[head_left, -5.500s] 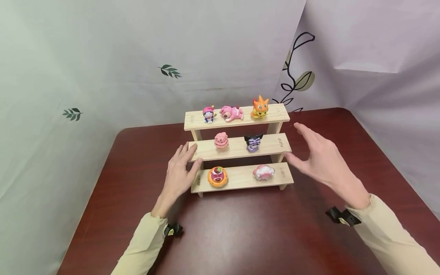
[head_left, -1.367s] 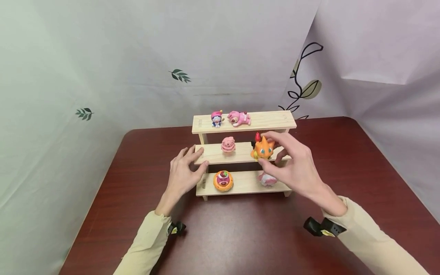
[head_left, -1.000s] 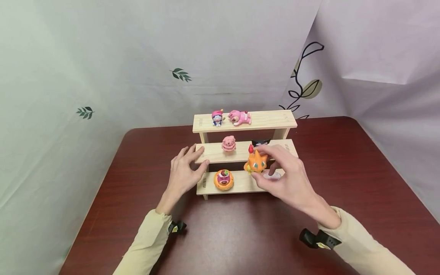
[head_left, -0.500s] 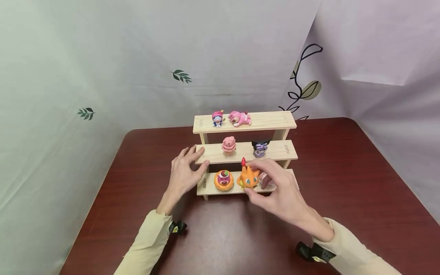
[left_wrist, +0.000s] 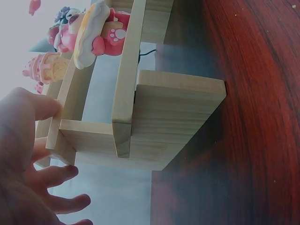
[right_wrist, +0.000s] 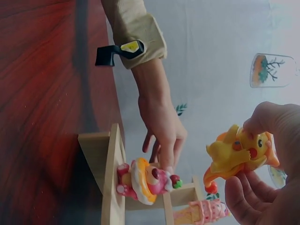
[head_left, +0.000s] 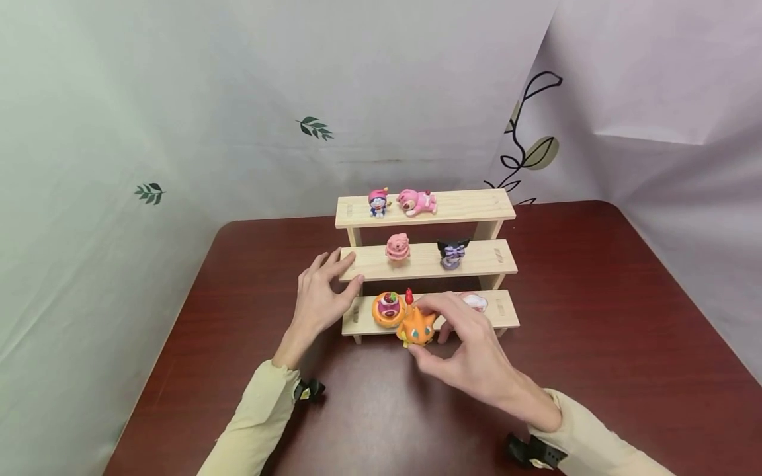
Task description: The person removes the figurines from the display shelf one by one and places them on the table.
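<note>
My right hand (head_left: pixel 470 354) pinches a yellow Pikachu figurine (head_left: pixel 415 328) in an orange costume, with a red-tipped tail. In the head view it appears in front of the bottom tier, beside the pink bear figurine in an orange ring (head_left: pixel 387 311). The right wrist view shows the yellow figurine's (right_wrist: pixel 234 157) face and belly between thumb and fingers, apart from the stand. My left hand (head_left: pixel 321 291) holds the left end of the middle plank of the three-tier wooden stand (head_left: pixel 488 259). Its thumb (left_wrist: pixel 47 108) touches the plank; other fingers spread past the end.
The top tier bears a blue figurine in a pink hat (head_left: pixel 378 203) and a lying pink bear (head_left: pixel 417 202). On the middle tier are a pink ice-cream-shaped figurine (head_left: pixel 397 248) and a black-and-purple one (head_left: pixel 452 254). A pink-and-white figurine (head_left: pixel 475 302) is partly hidden behind my right hand.
My right hand has taken the Pikachu figurine from the top tier's right end and carried it down, left and towards me, past the middle tier. My left hand has stayed on the stand.
</note>
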A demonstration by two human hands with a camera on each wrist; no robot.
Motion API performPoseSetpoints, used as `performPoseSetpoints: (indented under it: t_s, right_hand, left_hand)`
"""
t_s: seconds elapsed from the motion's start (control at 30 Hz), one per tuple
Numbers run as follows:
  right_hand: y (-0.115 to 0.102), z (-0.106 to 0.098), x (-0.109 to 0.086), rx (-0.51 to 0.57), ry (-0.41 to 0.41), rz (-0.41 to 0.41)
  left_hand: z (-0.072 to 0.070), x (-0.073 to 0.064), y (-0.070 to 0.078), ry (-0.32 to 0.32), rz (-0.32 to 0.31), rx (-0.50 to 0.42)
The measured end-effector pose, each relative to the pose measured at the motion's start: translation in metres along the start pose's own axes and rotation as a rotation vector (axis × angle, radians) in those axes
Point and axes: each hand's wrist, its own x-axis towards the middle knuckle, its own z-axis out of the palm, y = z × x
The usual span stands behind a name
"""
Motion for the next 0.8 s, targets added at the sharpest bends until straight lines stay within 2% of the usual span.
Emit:
performPoseSetpoints:
  t_s: [0.8]
  right_hand:
    - [-0.007,0.027,-0.017,0.027,-0.027,-0.008]
  left_hand:
    - [-0.001,0.000,0.001,0.011,0.012,0.002]
